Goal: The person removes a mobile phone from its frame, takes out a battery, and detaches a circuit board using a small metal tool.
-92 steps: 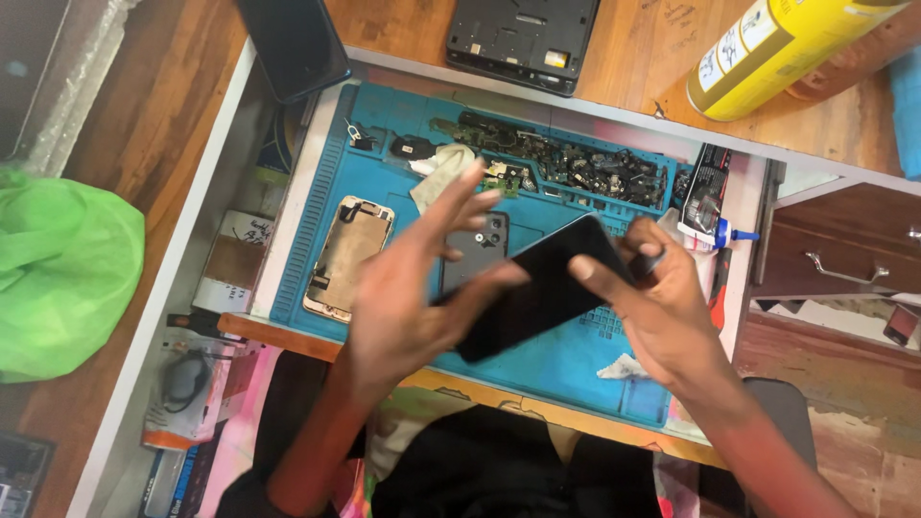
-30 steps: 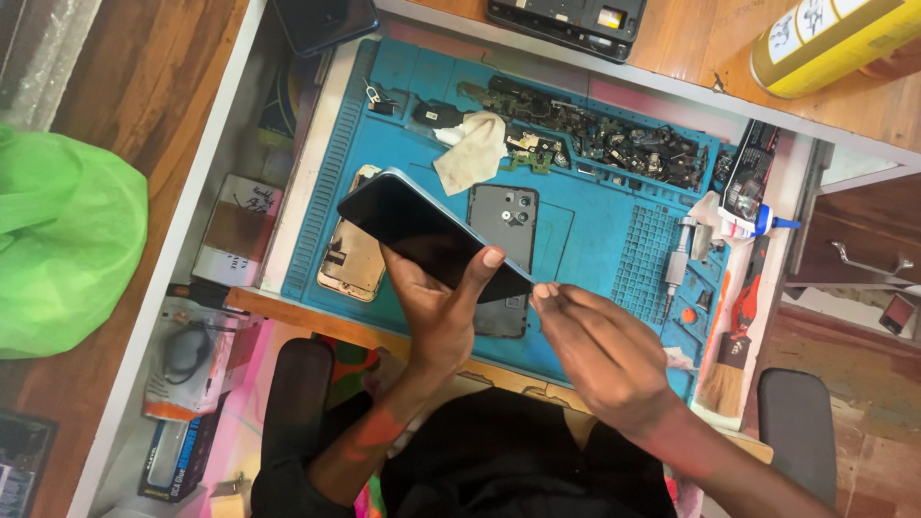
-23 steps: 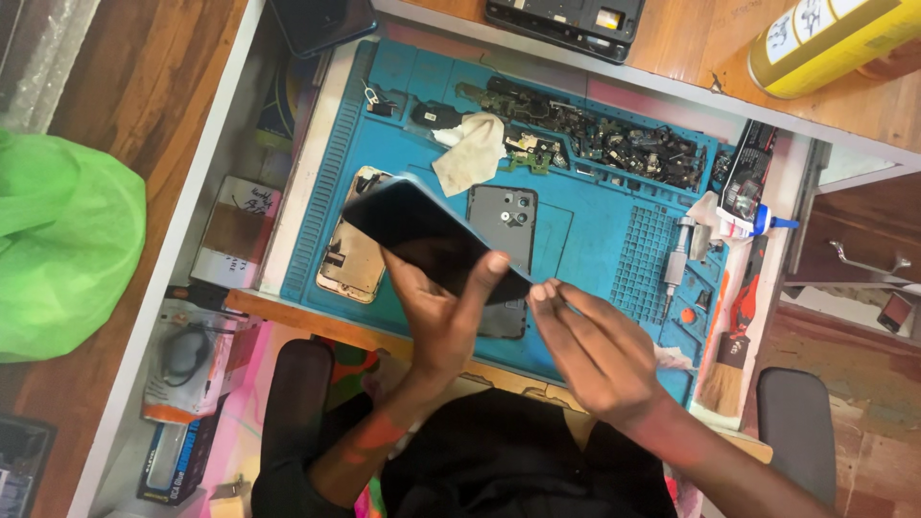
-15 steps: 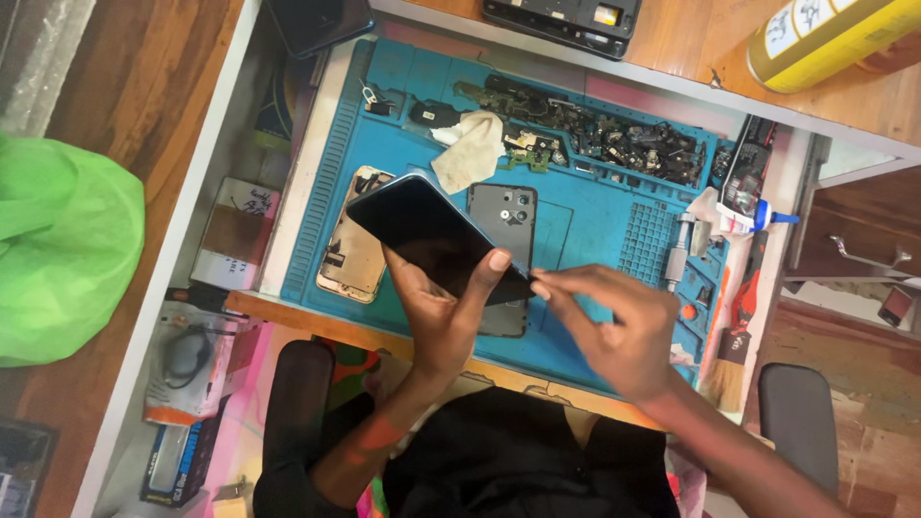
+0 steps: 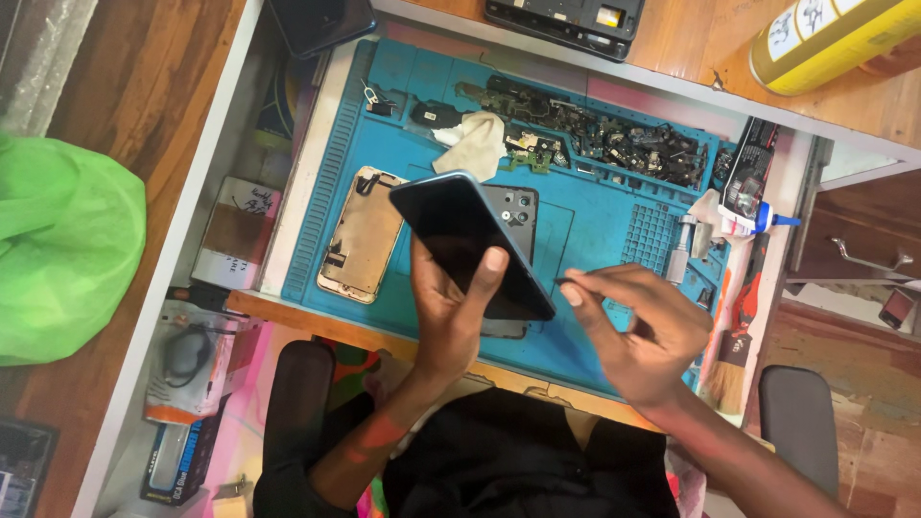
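My left hand [image 5: 449, 317] grips a dark-screened phone [image 5: 468, 240] from below, thumb on the glass, holding it tilted above the blue work mat [image 5: 595, 221]. My right hand [image 5: 638, 331] pinches a thin metal tool [image 5: 566, 280] whose tip points at the phone's lower right edge, very close to it. Directly under the held phone lies a grey phone back [image 5: 516, 206] with camera holes. An opened phone body with a gold-coloured inside [image 5: 360, 235] lies on the mat to the left.
A beige cloth [image 5: 472, 144] and several small parts [image 5: 614, 144] sit along the mat's far edge. A glue bottle [image 5: 753, 216] and brush [image 5: 734, 360] lie at right, a yellow can [image 5: 830, 38] at the top right, and a green bag [image 5: 62, 254] at left.
My left hand has turned the phone and carried it left. My right hand let go of it, then came in toward its lower right edge with the thin tool.
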